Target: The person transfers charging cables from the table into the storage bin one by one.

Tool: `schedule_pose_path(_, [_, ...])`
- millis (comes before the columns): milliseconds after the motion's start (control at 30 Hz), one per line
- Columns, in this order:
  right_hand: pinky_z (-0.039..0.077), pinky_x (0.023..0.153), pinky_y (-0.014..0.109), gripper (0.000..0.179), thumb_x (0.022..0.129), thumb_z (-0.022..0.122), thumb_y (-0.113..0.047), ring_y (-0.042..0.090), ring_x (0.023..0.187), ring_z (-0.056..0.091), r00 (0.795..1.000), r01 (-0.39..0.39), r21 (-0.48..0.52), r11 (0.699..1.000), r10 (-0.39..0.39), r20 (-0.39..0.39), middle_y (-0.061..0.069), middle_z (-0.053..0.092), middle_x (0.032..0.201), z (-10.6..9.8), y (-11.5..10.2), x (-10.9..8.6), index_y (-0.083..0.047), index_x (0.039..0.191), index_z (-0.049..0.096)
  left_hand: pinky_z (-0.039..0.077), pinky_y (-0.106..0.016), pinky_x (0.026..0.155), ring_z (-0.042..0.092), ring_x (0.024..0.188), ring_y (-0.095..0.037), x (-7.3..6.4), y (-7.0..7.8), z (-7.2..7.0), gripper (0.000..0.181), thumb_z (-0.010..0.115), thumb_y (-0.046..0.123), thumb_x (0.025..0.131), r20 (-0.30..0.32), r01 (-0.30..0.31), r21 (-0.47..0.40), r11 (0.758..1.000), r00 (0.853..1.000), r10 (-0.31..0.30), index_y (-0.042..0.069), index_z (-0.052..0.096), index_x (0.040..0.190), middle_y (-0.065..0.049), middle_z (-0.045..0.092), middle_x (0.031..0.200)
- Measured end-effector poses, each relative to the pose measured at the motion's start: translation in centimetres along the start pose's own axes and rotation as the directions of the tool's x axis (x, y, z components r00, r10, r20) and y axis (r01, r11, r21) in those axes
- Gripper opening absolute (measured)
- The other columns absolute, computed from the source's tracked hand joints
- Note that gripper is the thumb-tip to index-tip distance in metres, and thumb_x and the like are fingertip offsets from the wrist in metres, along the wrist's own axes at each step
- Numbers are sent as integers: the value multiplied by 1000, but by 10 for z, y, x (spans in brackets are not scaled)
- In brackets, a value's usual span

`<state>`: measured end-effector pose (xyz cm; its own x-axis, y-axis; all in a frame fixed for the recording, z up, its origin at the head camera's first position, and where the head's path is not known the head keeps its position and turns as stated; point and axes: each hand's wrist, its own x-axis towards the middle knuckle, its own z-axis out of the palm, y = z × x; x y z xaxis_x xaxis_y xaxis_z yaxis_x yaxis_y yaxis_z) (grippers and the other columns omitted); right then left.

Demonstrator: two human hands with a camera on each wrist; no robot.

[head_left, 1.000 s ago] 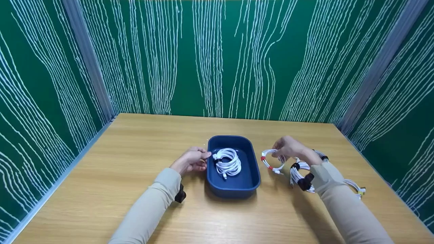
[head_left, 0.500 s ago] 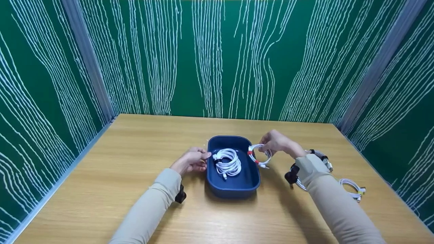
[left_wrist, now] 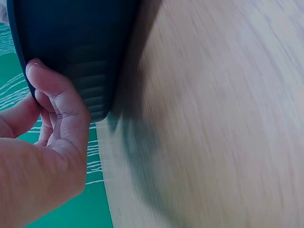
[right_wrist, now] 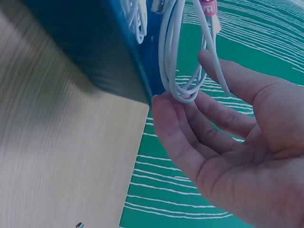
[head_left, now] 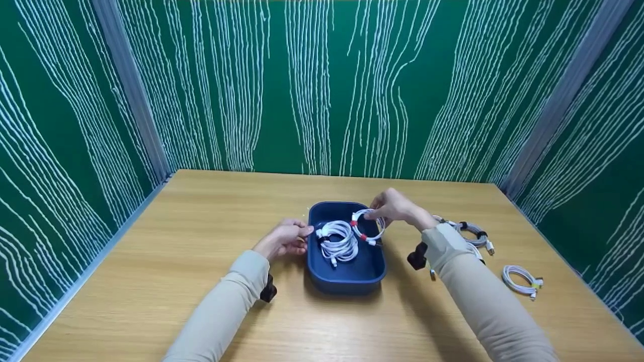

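Observation:
A dark blue plastic bin stands mid-table with a thick white coiled cable lying inside, bound by a black strap. My left hand pinches the bin's left rim; in the left wrist view its thumb and fingers lie on either side of the edge. Above the bin's right side, my right hand holds a thinner white coiled cable with red ties. The right wrist view shows thumb and fingers around that coil's loops.
Right of the bin lies a grey coiled cable with black ties. Nearer the right edge is a white coil with a yellow tie. Another cable's plug shows beside my right sleeve, which hides most of it. Green walls border the wooden table.
My right hand has carried the red-tied cable coil leftward, from the table beside the bin to over the bin's right side. My left hand stays on the rim.

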<state>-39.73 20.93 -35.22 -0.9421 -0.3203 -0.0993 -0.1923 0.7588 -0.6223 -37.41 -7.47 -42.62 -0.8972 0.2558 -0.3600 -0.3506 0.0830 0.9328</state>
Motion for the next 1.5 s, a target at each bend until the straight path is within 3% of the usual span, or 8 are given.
schedule_pose_path(267, [60,67,32,33,86,74,-22,19,74,68,1000,8,1,1000,-8,-22,19,70,102,5,-9,5,2,108,67,47,-19,48,50,55,-12,1,1,1,12,58,13,96,-1,17,-16,1000,1000,-17,11,48,99,-2,51,70])
schedule_pose_path(467, [54,92,46,52,87,72,-28,36,110,64,996,52,7,999,-51,-79,26,63,122,6,-10,4,5,124,57,47,-19,48,51,55,-12,1,1,2,11,58,14,96,2,16,-10,1000,1000,-16,11,48,96,-2,51,70])
schedule_pose_path(567, [51,97,49,51,89,69,-31,39,116,60,990,71,5,997,-70,-126,26,62,124,3,-6,0,5,124,57,48,-19,48,51,55,-12,1,1,2,10,58,14,96,4,15,-5,1000,1000,-15,11,48,95,-2,52,70])
schedule_pose_path(833, [55,87,42,38,93,63,-25,34,101,66,960,162,-13,987,-160,-228,25,68,110,-13,20,-23,7,113,63,47,-19,48,50,55,-12,0,0,2,11,58,14,96,10,1,4,1000,1000,-1,10,48,97,-1,50,70])
schedule_pose_path(933, [56,79,37,39,95,61,-24,33,99,65,962,157,10,987,-151,-229,27,67,110,-21,32,-35,9,116,61,47,-19,49,50,57,-12,0,0,2,11,58,14,96,3,-3,3,1000,1000,3,11,48,97,0,49,72])
schedule_pose_path(1133, [57,84,43,37,98,56,-17,38,101,65,968,146,33,989,-136,-209,31,64,112,-31,57,-56,13,120,55,47,-19,50,49,58,-12,-1,1,1,10,58,15,96,-1,-5,-4,1000,1000,5,11,48,96,-1,50,73])
schedule_pose_path(1367, [53,70,26,28,92,62,-11,27,84,66,961,134,-95,986,-152,-230,27,69,98,-37,80,-73,13,107,61,46,-18,47,49,54,-12,-2,-1,0,11,57,14,96,-1,0,-11,1000,1000,0,11,47,99,-1,50,71])
schedule_pose_path(1500, [56,72,36,23,90,61,-6,33,84,66,964,95,-159,983,-130,-231,28,68,96,-38,93,-80,13,103,63,46,-18,46,49,53,-12,-1,-2,0,8,56,14,97,0,0,-13,1000,1000,0,11,48,98,-1,49,69])
